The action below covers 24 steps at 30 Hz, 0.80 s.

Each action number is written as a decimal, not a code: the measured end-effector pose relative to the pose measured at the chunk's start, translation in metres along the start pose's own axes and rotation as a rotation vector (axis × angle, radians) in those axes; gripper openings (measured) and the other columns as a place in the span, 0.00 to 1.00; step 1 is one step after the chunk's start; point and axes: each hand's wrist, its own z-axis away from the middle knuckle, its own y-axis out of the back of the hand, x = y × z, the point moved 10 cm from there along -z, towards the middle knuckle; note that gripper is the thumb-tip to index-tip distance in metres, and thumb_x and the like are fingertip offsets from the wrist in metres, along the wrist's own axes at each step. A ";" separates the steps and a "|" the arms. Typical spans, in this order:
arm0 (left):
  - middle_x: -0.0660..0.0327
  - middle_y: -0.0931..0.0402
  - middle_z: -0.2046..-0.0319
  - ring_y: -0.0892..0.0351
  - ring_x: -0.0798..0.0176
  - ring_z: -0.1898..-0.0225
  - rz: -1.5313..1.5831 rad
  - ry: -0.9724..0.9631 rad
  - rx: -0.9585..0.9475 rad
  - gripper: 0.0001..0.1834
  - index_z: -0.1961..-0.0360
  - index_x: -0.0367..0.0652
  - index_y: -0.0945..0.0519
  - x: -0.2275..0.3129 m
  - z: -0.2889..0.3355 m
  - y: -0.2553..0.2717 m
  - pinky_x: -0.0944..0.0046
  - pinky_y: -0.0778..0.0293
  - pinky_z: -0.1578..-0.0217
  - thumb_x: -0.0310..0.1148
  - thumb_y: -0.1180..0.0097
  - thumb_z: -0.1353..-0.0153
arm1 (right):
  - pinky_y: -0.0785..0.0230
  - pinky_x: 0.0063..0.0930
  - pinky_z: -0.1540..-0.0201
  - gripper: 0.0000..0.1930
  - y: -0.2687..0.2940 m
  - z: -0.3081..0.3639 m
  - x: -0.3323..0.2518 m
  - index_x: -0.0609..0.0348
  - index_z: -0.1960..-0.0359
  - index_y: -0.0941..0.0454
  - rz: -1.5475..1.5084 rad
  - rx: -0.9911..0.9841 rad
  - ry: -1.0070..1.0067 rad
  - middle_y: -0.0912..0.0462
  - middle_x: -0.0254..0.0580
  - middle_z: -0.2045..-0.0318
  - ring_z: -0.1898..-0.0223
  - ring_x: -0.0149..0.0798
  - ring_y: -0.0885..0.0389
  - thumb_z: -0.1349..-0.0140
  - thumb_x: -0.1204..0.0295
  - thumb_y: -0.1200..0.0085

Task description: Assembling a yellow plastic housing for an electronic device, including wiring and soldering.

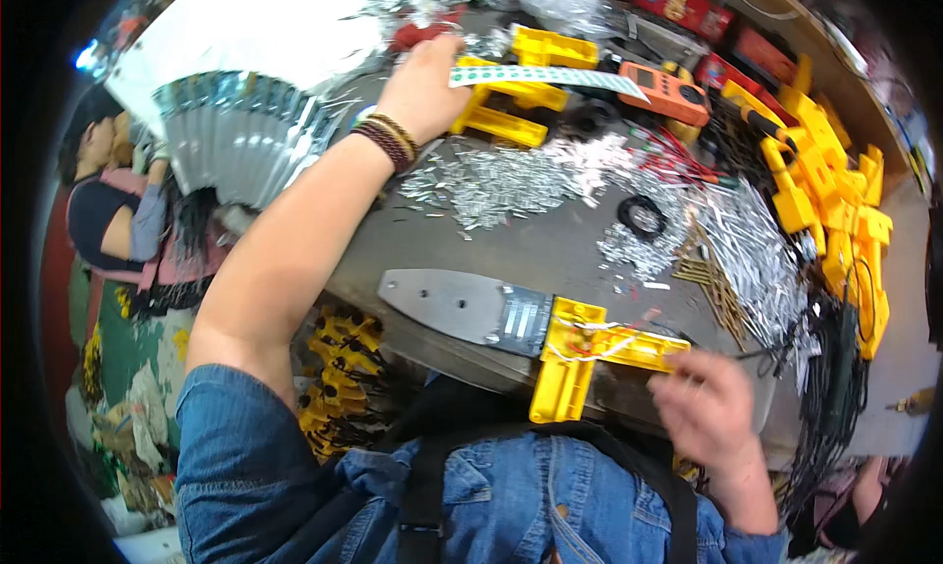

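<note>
My left hand [424, 90] reaches to the back of the bench, fingers closed at the end of a pale strip with green round dots [545, 77]. The strip stretches right over yellow plastic housings [506, 127] toward an orange multimeter [663, 94]. In front of me lies a flat grey metal blade-shaped plate [447, 304], joined to an open yellow handle shell [565, 382] with white wires [599, 346] inside. My right hand [705, 407], smeared by motion, is at the shell's right end; whether it grips it is unclear.
Small metal parts [491, 186] are heaped mid-bench, beside long silver pins [751, 259] and brass rods [712, 289]. A black ring coil [641, 217] lies among them. Yellow tools [835, 200] pile up at right. Grey plates [241, 122] fan out at left, near another person [108, 200].
</note>
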 end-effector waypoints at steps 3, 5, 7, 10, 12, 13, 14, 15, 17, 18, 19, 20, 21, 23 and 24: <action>0.44 0.34 0.42 0.35 0.39 0.39 -0.054 -0.057 0.007 0.40 0.34 0.40 0.37 0.006 0.009 -0.008 0.49 0.35 0.38 0.35 0.38 0.49 | 0.26 0.31 0.60 0.13 0.058 -0.002 0.102 0.59 0.60 0.20 0.083 0.167 -0.318 0.16 0.45 0.60 0.61 0.44 0.18 0.48 0.85 0.41; 0.47 0.39 0.35 0.41 0.41 0.33 -0.167 -0.102 -0.046 0.45 0.31 0.47 0.39 0.036 0.023 -0.011 0.44 0.43 0.34 0.33 0.37 0.53 | 0.28 0.31 0.59 0.10 0.091 0.013 0.182 0.64 0.58 0.20 0.294 0.119 -0.568 0.17 0.47 0.59 0.62 0.41 0.19 0.41 0.78 0.42; 0.46 0.40 0.33 0.42 0.41 0.31 -0.060 -0.179 -0.100 0.45 0.31 0.45 0.37 0.063 0.044 0.000 0.49 0.44 0.32 0.28 0.37 0.54 | 0.27 0.30 0.58 0.12 0.112 0.048 0.246 0.66 0.57 0.18 0.332 0.070 -0.840 0.16 0.48 0.63 0.64 0.41 0.18 0.40 0.73 0.41; 0.45 0.38 0.34 0.40 0.42 0.32 0.002 -0.314 -0.086 0.39 0.34 0.43 0.33 0.108 0.076 0.024 0.50 0.47 0.31 0.24 0.40 0.51 | 0.26 0.30 0.59 0.13 0.150 0.095 0.306 0.65 0.59 0.17 0.341 0.057 -1.000 0.14 0.50 0.67 0.64 0.40 0.15 0.41 0.69 0.40; 0.45 0.37 0.35 0.39 0.42 0.32 0.061 -0.324 -0.135 0.34 0.39 0.40 0.28 0.128 0.096 0.037 0.49 0.46 0.32 0.24 0.40 0.51 | 0.26 0.32 0.58 0.13 0.162 0.107 0.321 0.65 0.61 0.16 0.367 0.007 -1.056 0.13 0.49 0.67 0.64 0.41 0.15 0.42 0.67 0.39; 0.45 0.37 0.35 0.39 0.41 0.33 0.071 -0.347 -0.153 0.32 0.41 0.39 0.27 0.133 0.106 0.041 0.49 0.45 0.33 0.24 0.39 0.52 | 0.26 0.33 0.57 0.13 0.159 0.106 0.323 0.64 0.62 0.16 0.355 -0.022 -1.067 0.13 0.49 0.66 0.64 0.42 0.15 0.42 0.66 0.39; 0.46 0.36 0.36 0.38 0.41 0.33 0.081 -0.343 -0.169 0.31 0.42 0.39 0.26 0.135 0.114 0.041 0.48 0.45 0.33 0.23 0.39 0.52 | 0.25 0.35 0.55 0.13 0.153 0.097 0.321 0.63 0.62 0.15 0.361 -0.062 -0.986 0.13 0.49 0.65 0.62 0.45 0.15 0.43 0.66 0.38; 0.46 0.35 0.36 0.38 0.41 0.34 0.092 -0.341 -0.185 0.30 0.43 0.39 0.25 0.138 0.120 0.039 0.48 0.44 0.33 0.23 0.39 0.52 | 0.25 0.37 0.52 0.15 0.151 0.095 0.322 0.61 0.60 0.15 0.461 -0.179 -0.991 0.13 0.49 0.62 0.59 0.47 0.15 0.45 0.64 0.36; 0.46 0.34 0.37 0.36 0.42 0.35 0.092 -0.345 -0.192 0.28 0.46 0.39 0.24 0.142 0.131 0.042 0.48 0.43 0.34 0.23 0.39 0.52 | 0.26 0.38 0.50 0.17 0.143 0.088 0.316 0.59 0.59 0.14 0.561 -0.317 -0.933 0.14 0.49 0.60 0.55 0.49 0.16 0.47 0.61 0.35; 0.46 0.33 0.37 0.35 0.42 0.35 0.096 -0.370 -0.200 0.26 0.47 0.39 0.23 0.143 0.136 0.041 0.48 0.42 0.35 0.23 0.39 0.52 | 0.26 0.38 0.49 0.20 0.148 0.088 0.310 0.60 0.59 0.15 0.596 -0.297 -0.949 0.14 0.51 0.59 0.53 0.49 0.16 0.49 0.58 0.34; 0.46 0.33 0.38 0.35 0.42 0.36 0.091 -0.388 -0.207 0.25 0.48 0.38 0.22 0.145 0.141 0.043 0.48 0.41 0.35 0.23 0.39 0.52 | 0.26 0.38 0.49 0.20 0.149 0.089 0.307 0.60 0.59 0.15 0.599 -0.301 -0.952 0.14 0.51 0.59 0.53 0.49 0.16 0.49 0.58 0.34; 0.46 0.32 0.39 0.33 0.42 0.37 0.123 -0.370 -0.202 0.23 0.51 0.37 0.21 0.146 0.143 0.046 0.48 0.39 0.36 0.23 0.40 0.52 | 0.26 0.39 0.48 0.21 0.166 0.097 0.304 0.62 0.59 0.15 0.665 -0.170 -1.055 0.14 0.53 0.58 0.53 0.49 0.16 0.48 0.58 0.34; 0.46 0.32 0.39 0.33 0.42 0.37 0.129 -0.371 -0.204 0.23 0.51 0.37 0.21 0.147 0.146 0.048 0.48 0.39 0.36 0.23 0.40 0.52 | 0.27 0.39 0.48 0.22 0.184 0.107 0.300 0.63 0.59 0.15 0.731 -0.035 -1.154 0.15 0.54 0.58 0.53 0.50 0.17 0.48 0.57 0.35; 0.45 0.31 0.40 0.32 0.41 0.38 0.154 -0.379 -0.204 0.22 0.52 0.37 0.21 0.151 0.150 0.051 0.48 0.38 0.37 0.22 0.40 0.52 | 0.27 0.40 0.48 0.25 0.183 0.139 0.309 0.66 0.57 0.16 0.684 -0.108 -1.263 0.15 0.57 0.57 0.53 0.50 0.16 0.47 0.56 0.35; 0.45 0.31 0.40 0.31 0.41 0.39 0.177 -0.397 -0.192 0.21 0.53 0.37 0.21 0.156 0.151 0.052 0.48 0.37 0.38 0.21 0.40 0.52 | 0.27 0.40 0.48 0.25 0.180 0.149 0.312 0.67 0.56 0.17 0.592 -0.031 -1.230 0.15 0.57 0.56 0.53 0.50 0.16 0.46 0.55 0.35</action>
